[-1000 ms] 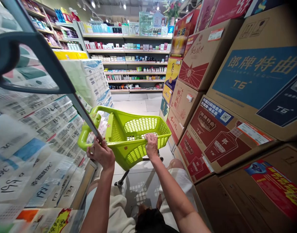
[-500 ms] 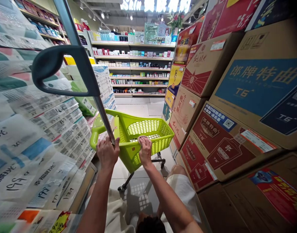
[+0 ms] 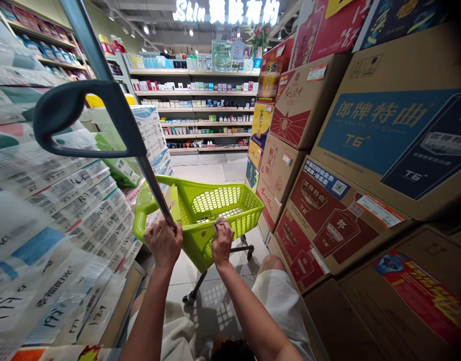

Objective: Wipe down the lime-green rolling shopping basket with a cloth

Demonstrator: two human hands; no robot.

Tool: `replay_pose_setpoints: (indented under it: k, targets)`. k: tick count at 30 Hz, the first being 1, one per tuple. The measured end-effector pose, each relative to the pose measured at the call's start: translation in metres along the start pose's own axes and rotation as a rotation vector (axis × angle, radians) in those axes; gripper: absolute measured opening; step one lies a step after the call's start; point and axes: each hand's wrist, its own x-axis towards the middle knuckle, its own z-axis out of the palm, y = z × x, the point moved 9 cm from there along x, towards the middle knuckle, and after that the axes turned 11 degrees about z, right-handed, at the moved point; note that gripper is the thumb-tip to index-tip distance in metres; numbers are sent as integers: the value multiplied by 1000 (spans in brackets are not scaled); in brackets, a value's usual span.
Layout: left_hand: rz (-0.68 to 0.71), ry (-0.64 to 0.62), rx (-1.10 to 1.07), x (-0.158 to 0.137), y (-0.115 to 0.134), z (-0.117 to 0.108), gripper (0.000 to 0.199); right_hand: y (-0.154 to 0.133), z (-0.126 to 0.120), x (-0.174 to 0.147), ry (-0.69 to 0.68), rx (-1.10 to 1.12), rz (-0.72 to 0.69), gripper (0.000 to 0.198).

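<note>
The left hand [image 3: 164, 244] wraps closed around a slim silver metal pole [image 3: 155, 188]; the right hand [image 3: 222, 244], fingers bent, holds apparently 1 crumpled greyish-pink cloth [image 3: 220, 221] at the lime-green perforated plastic cart basket's [image 3: 194, 245] rim, near brown cardboard boxes [image 3: 328, 210].

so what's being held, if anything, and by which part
The left grip holds the metal pole by its lower end. The right grip is at the near rim of the green cart; its hold is unclear.
</note>
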Motion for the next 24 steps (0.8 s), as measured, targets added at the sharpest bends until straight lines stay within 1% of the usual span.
replay_pose_setpoints:
  k: [1, 2, 3, 6, 8, 9, 10, 12, 14, 16, 17, 18, 21, 22, 23, 24]
  targets:
    - [-2, 2, 1, 1, 0, 0, 29, 5, -3, 2, 32, -10, 33, 54]
    - [-6, 7, 6, 1, -1, -1, 29, 5, -3, 1, 47, -13, 36, 56]
    - [-11, 12, 14, 1, -2, -1, 28, 1, -2, -1, 41, -7, 4, 56]
    - [-33, 27, 40, 3, -8, -3, 27, -16, 8, -10, -38, 29, -204, 52]
    - [-39, 29, 50, 5, -13, -5, 27, -8, 7, -5, -39, 20, -286, 48]
    - [-41, 30, 52, 6, -15, -6, 27, 3, 3, 3, -18, 2, -287, 47]
    - [-43, 32, 53, 7, -18, -7, 27, 19, -2, 15, 7, -17, -261, 46]
    - [-44, 34, 60, 8, -22, -9, 27, 58, -14, 44, 66, -36, -138, 45]
    - [-44, 36, 72, 8, -25, -10, 28, 101, -30, 72, 154, -27, 53, 45]
    - [-43, 41, 85, 7, -27, -10, 29, 134, -44, 90, 274, -5, 233, 50]
    - [-45, 46, 89, 6, -28, -10, 29, 144, -47, 94, 320, 5, 283, 53]
    - [-49, 52, 89, 6, -29, -10, 29, 148, -47, 97, 340, 13, 295, 56]
    - [-64, 69, 72, 3, -30, -11, 27, 145, -31, 97, 290, 17, 214, 60]
    - [-67, 69, 63, 2, -30, -11, 26, 145, -26, 96, 278, 19, 213, 59]
    - [-72, 71, 59, 2, -30, -13, 26, 148, -23, 94, 280, 31, 244, 58]
    - [-74, 71, 58, 2, -29, -14, 25, 155, -23, 93, 294, 56, 313, 56]
